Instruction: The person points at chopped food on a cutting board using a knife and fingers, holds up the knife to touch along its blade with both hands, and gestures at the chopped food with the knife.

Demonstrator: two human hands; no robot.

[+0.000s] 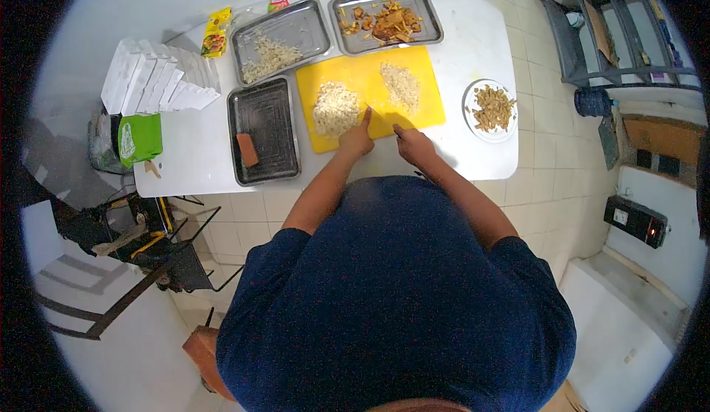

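On a yellow cutting board (364, 132) lie two heaps of pale chopped food, a larger one (336, 109) at the left and a flatter one (400, 86) at the right. My left hand (358, 140) rests at the board's near edge beside the larger heap, one finger stretched forward; what it may hold is too small to tell. My right hand (414, 146) is closed around a dark handle, probably a knife's, at the board's near right part. The blade is hard to make out against the yellow. A gap separates the two hands.
Behind the board are a tray (324, 36) with pale bits and a tray (438, 35) with brown pieces. A dark tray (265, 134) holding a reddish block is at left, a white plate (473, 126) of brown pieces at right. White boxes (144, 79) stand far left.
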